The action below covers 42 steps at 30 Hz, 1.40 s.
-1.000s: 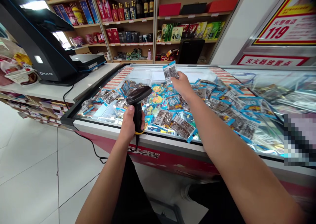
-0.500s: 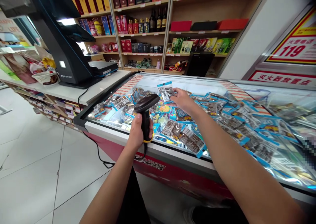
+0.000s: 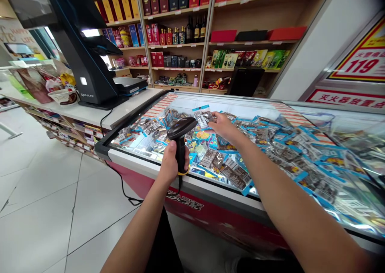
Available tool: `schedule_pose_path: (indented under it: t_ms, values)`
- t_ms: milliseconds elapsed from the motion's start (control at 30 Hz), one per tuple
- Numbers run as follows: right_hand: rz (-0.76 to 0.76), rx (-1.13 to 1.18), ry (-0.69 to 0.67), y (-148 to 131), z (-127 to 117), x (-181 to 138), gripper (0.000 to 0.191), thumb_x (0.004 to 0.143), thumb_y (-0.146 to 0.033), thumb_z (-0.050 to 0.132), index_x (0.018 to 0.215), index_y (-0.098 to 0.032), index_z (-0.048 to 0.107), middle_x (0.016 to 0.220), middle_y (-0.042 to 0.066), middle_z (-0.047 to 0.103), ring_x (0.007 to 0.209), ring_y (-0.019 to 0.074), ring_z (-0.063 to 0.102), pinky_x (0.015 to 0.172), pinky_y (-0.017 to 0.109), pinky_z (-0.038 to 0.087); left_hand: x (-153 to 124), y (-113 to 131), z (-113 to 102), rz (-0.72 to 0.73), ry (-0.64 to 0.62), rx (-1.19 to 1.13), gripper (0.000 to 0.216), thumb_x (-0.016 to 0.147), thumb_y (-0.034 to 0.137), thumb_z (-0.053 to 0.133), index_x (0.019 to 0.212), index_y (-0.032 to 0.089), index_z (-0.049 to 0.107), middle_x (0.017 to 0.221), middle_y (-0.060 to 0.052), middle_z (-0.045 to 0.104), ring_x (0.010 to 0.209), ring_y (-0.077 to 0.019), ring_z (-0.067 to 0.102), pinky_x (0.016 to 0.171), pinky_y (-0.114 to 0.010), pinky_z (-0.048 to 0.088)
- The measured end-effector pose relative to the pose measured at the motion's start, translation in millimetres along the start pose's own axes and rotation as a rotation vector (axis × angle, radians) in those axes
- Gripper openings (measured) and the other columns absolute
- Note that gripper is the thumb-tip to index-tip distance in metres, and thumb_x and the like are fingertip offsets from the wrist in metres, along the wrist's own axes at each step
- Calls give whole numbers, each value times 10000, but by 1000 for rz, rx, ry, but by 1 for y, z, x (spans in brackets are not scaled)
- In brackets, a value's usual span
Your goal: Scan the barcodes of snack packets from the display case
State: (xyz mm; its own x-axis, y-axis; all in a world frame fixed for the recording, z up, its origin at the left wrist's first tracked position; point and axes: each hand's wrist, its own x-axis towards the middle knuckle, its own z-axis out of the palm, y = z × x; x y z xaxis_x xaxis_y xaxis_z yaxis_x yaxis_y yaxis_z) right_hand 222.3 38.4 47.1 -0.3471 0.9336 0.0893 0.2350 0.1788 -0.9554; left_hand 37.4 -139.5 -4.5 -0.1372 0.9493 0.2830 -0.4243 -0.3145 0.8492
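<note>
My left hand [image 3: 171, 163] is wrapped round the grip of a black barcode scanner [image 3: 181, 133], whose head points out over the chest freezer [image 3: 210, 193]. My right hand [image 3: 221, 125] reaches over the freezer's glass top and pinches a blue-edged snack packet [image 3: 201, 115], held low just above the pile. Many similar packets [image 3: 270, 144] lie spread over the glass lid.
A black checkout terminal [image 3: 87, 56] stands on the white counter [image 3: 90, 114] at the left, with its cable hanging to the tiled floor [image 3: 45, 209]. Wooden shelves [image 3: 192, 28] with bottles and boxes line the back wall. A red and yellow sign [image 3: 361, 60] hangs at the right.
My right hand has come down with the packet from raised above the freezer to just over the pile. The view has shifted slightly; my left hand keeps the scanner where it was.
</note>
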Motion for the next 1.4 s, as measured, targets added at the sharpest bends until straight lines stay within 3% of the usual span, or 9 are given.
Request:
schedule_pose_path:
  t_ms: [367,533,633,767,867,933,1067,1267,1400]
  values:
    - [85,-198,103,10,12,4,534,1019,-263,664,1543,-169,620,1401,214,763,1006,310,854,781,406,734,10,13,-6,-19,100,6,724,879,909,716,1050,210,635,652,58,594,393,-99,490,389,-233,319]
    - [30,-384,-2,0,18,-5,235,961,-264,772,1160,-146,817,1087,180,860,1038,386,843,876,431,689,14,25,-25,-79,164,128,674,907,851,727,1063,199,656,657,39,632,397,-116,524,389,-246,358]
    - [-23,-490,-27,-7,16,-9,204,943,-289,829,1102,-164,855,1189,183,871,1197,421,801,1038,455,634,12,29,-31,-100,209,95,640,939,829,712,1035,199,661,644,45,615,381,-93,482,383,-230,327]
    - [-97,-814,69,-11,-14,-8,477,1044,-312,687,1475,-129,777,1480,237,778,1347,432,731,1164,527,568,11,34,-34,-186,120,16,623,977,818,669,1027,197,671,610,52,575,339,-86,444,368,-225,297]
    - [112,-1132,144,-11,-54,-7,623,1036,-510,714,1496,-93,769,1523,306,722,1454,527,634,1209,670,509,11,36,-40,-258,-9,16,594,983,789,681,1025,197,673,609,49,578,323,-81,430,358,-216,287]
    - [302,-1212,77,-15,-78,-9,795,969,-725,746,1499,-133,781,1553,307,694,1504,590,560,1175,748,502,11,35,-44,-271,-66,25,581,973,774,706,1040,198,670,619,45,594,327,-81,442,359,-210,296]
    - [363,-1237,-76,-29,-87,-23,926,864,-896,782,1535,-258,780,1714,244,552,1594,638,414,1179,791,460,10,35,-48,-282,-136,25,614,940,791,739,1068,194,676,619,48,600,325,-85,449,359,-210,315]
    - [282,-1201,-150,-35,-57,-29,792,761,-677,1025,1432,-307,825,1707,190,539,1604,578,425,1217,741,460,7,37,-44,-267,-91,54,637,949,803,717,1111,187,697,605,51,586,321,-82,424,353,-217,306]
    - [123,-1052,-199,-27,-61,-19,589,777,-451,1058,1299,-274,851,1531,166,679,1417,478,635,1140,584,561,6,38,-42,-265,-69,51,619,969,794,699,1103,190,702,610,47,584,326,-80,427,355,-216,311]
